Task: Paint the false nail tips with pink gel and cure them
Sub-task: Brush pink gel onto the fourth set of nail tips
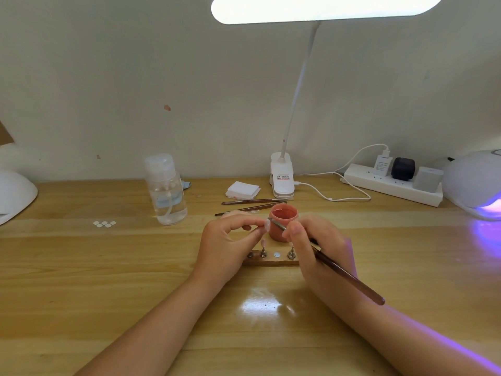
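Note:
My left hand [227, 240] pinches a small pale nail tip [267, 227] on its stand, raised above the wooden holder base [271, 260]. My right hand [320, 248] grips a brown-handled brush [349, 276], and its bristle end touches the nail tip. Just behind both hands stands an open pot of pink gel [283, 221]. On the base, a pink-tipped nail [263, 244] and other metal stands [291, 253] remain, partly hidden by my hands. Several loose white nail tips [104, 224] lie on the table to the left.
A clear pump bottle [166, 191] stands left of centre. Two spare brushes [252, 204], white wipes [242, 189] and a clip lamp's base [282, 176] sit behind the pot. A power strip [393, 183] and a glowing purple curing lamp [477, 183] are at the right; a white object [13, 194] is at the left.

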`<state>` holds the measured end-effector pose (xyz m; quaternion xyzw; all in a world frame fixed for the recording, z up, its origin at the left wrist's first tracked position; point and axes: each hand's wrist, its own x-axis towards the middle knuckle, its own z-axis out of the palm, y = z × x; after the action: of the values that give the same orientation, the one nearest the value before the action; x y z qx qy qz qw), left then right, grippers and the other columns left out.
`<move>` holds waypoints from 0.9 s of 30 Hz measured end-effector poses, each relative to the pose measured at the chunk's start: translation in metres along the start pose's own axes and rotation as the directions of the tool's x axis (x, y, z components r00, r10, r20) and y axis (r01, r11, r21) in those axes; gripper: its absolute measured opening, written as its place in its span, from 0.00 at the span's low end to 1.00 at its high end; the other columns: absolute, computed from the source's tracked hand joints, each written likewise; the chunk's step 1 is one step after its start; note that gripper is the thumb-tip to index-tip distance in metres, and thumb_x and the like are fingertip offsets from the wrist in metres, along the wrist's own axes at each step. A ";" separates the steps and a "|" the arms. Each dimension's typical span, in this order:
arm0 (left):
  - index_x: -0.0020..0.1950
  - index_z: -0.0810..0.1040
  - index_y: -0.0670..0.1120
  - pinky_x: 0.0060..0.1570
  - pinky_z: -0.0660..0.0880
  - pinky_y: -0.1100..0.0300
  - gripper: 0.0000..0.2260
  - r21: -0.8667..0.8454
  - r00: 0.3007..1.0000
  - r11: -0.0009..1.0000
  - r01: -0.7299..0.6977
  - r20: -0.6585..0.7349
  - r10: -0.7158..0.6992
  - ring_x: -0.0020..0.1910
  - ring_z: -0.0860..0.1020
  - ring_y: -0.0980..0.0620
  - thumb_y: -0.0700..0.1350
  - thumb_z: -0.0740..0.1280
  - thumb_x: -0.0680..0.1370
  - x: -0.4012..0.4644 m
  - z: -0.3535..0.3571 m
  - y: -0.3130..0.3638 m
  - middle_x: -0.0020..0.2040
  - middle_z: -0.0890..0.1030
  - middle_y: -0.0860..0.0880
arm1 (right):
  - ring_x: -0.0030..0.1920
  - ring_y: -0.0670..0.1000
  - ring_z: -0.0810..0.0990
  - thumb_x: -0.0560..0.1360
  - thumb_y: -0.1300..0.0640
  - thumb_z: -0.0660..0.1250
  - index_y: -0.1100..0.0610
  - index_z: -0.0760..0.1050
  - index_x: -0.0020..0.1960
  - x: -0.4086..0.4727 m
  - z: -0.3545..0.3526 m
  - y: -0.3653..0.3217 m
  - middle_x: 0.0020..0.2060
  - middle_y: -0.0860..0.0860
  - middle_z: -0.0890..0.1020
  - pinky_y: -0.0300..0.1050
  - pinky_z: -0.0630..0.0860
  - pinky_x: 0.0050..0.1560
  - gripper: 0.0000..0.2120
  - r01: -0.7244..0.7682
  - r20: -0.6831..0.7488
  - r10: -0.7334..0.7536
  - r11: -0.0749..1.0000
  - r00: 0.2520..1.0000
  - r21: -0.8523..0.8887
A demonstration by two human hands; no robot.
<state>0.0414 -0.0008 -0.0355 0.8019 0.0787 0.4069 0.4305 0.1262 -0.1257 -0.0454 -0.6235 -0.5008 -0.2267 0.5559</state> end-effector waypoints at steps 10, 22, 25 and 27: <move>0.42 0.82 0.50 0.43 0.70 0.74 0.09 -0.017 0.999 0.998 0.053 -0.008 -0.053 0.39 0.75 0.63 0.37 0.73 0.68 -0.001 0.001 0.000 0.38 0.80 0.53 | 0.29 0.45 0.74 0.77 0.59 0.56 0.62 0.74 0.32 0.000 -0.004 0.003 0.27 0.49 0.75 0.38 0.70 0.30 0.18 0.050 -0.006 -0.050 0.998 0.999 0.047; 0.42 0.83 0.48 0.42 0.69 0.75 0.09 0.001 0.997 0.997 0.078 -0.022 -0.078 0.39 0.75 0.65 0.34 0.72 0.69 -0.001 0.001 0.001 0.38 0.79 0.51 | 0.30 0.48 0.76 0.76 0.58 0.57 0.62 0.76 0.33 -0.001 -0.004 0.003 0.28 0.52 0.78 0.44 0.72 0.32 0.17 0.091 0.005 -0.091 0.995 0.996 -0.029; 0.40 0.81 0.53 0.42 0.70 0.75 0.12 -0.003 0.997 0.997 0.076 -0.031 -0.076 0.39 0.75 0.65 0.35 0.72 0.69 -0.001 0.001 0.001 0.38 0.79 0.54 | 0.32 0.48 0.78 0.76 0.56 0.59 0.61 0.79 0.37 0.001 0.000 0.003 0.32 0.52 0.80 0.44 0.74 0.36 0.15 0.083 0.023 -0.082 0.994 0.996 -0.068; 0.41 0.81 0.53 0.42 0.70 0.75 0.12 0.007 0.997 0.997 0.075 -0.027 -0.075 0.40 0.75 0.65 0.35 0.72 0.69 -0.001 0.001 0.001 0.39 0.79 0.53 | 0.31 0.48 0.77 0.76 0.56 0.59 0.59 0.78 0.36 0.000 0.000 0.002 0.30 0.51 0.80 0.44 0.73 0.36 0.15 0.090 0.031 -0.088 0.992 0.996 -0.091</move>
<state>0.0408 -0.0022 -0.0362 0.7945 0.1159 0.4008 0.4413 0.1285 -0.1256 -0.0461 -0.6286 -0.5244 -0.2660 0.5090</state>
